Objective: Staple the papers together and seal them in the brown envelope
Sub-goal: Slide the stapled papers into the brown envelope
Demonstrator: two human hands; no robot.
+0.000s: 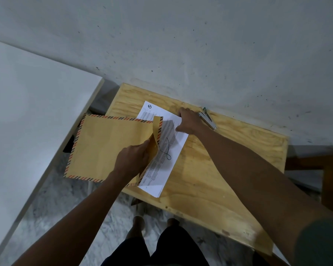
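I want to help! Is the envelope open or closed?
Open. The left hand lifts the brown envelope mouth, and the papers are partly inside.

Desk (210,181): light plywood top with visible grain, pushed against the wall along its far edge; its left end juts over the floor.
Wall (181,45): pale grey, flecked with small dark marks.
White panel (27,112): large flat white surface at left, with a pale edge running diagonally down toward the floor.
Floor (65,198): grey-and-white marbled surface, seen between the white panel and the desk.
Wooden frame (331,175): dark brown posts at the right edge, beyond the desk's right end.
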